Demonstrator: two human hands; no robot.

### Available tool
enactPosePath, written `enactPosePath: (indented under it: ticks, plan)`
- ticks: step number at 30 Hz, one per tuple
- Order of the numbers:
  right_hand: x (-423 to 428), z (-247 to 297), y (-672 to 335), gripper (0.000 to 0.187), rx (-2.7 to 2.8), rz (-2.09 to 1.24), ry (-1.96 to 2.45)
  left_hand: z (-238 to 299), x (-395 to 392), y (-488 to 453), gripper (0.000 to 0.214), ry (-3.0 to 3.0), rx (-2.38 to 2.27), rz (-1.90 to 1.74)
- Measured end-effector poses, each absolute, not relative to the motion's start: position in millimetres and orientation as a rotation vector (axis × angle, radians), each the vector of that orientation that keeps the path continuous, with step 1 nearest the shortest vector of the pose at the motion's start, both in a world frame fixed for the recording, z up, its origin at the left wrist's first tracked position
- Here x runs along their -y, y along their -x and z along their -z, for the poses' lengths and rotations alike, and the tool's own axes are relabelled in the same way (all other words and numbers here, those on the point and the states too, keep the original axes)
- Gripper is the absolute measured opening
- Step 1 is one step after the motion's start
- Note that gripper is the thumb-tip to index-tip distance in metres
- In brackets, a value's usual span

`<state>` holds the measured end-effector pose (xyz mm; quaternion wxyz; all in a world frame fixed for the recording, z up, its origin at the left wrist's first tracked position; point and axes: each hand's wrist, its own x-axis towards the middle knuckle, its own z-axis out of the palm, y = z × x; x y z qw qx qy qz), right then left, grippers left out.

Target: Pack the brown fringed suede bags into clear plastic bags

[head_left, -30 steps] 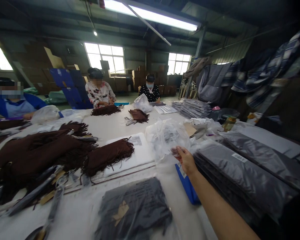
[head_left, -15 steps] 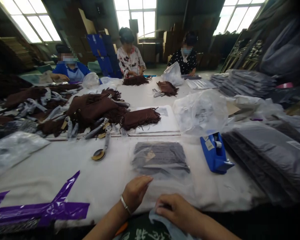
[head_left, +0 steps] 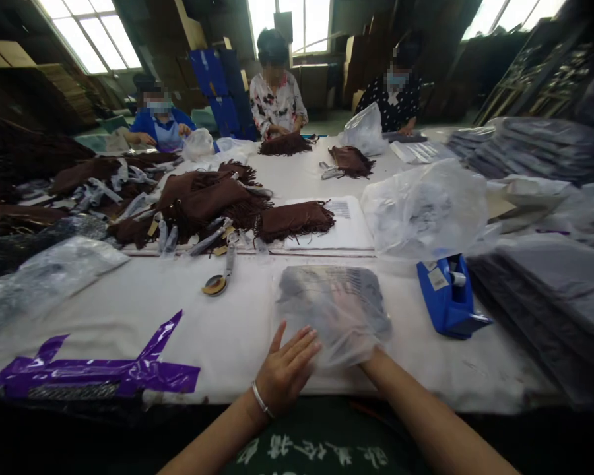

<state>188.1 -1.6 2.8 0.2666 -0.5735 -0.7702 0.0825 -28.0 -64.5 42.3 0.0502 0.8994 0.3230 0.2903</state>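
Note:
A clear plastic bag with a dark grey folded garment lies on the white table right in front of me. My left hand lies flat beside the bag's near left corner, fingers spread, a thin bracelet on the wrist. My right hand has gone into the bag's near opening. It shows only dimly through the plastic, so its fingers cannot be made out.
A blue tape dispenser stands right of the bag, before stacked grey packs and a crumpled clear bag. Purple tape strips lie near left. Brown fringed pieces and a metal tool lie beyond. Three people work at the far side.
The view dropped to the table edge. My right hand came back from the far crumpled bag and slid into the garment bag. My left hand came into view and spread flat.

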Motion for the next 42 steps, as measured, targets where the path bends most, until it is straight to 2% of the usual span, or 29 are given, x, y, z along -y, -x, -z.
enactPosePath:
  ticks: [5,9,13,16,18,21,23,24,26,29,33,37,42]
  plan:
    - [104,41,-257,0.054,2.211,-0.206,1.527,-9,75,81,0.072,-2.75,-1.214,-0.571]
    - [160,35,-294,0.052,2.441,-0.285,1.389,5,71,99,0.072,-2.755,-0.994,-0.27]
    - [144,-22,-294,0.039,2.393,-0.707,1.175,2,59,97,0.077,-2.67,-0.805,-0.022]
    - [106,-50,-296,0.041,2.349,-0.871,1.146,-7,54,99,0.073,-2.606,-0.784,0.019]
    - [84,-50,-306,0.047,2.414,-0.947,1.194,-13,52,106,0.069,-2.572,-0.77,0.018]
    - [68,-33,-329,0.07,2.538,-1.027,1.186,-18,47,119,0.074,-2.518,-0.754,-0.009]
    - [67,-23,-342,0.079,2.575,-1.038,1.172,-18,42,125,0.066,-2.483,-0.765,-0.054]
    - [67,-19,-347,0.079,2.574,-1.038,1.174,-17,40,126,0.059,-2.467,-0.766,-0.081]
    - [70,-13,-353,0.062,2.529,-1.042,1.159,-11,37,122,0.043,-2.425,-0.785,-0.179]
    - [74,-1,-350,0.034,2.306,-1.005,1.219,2,38,106,0.033,-2.25,-1.067,-0.495]
    - [84,22,-325,0.035,1.877,-0.734,1.528,11,44,82,0.037,-1.86,-1.776,-0.796]
    - [89,26,-289,0.041,1.633,-0.522,1.825,10,37,80,0.037,-1.857,-2.132,-0.607]
    - [77,12,-273,0.042,1.893,-0.498,2.052,-15,21,94,0.023,-1.99,-2.194,-0.386]
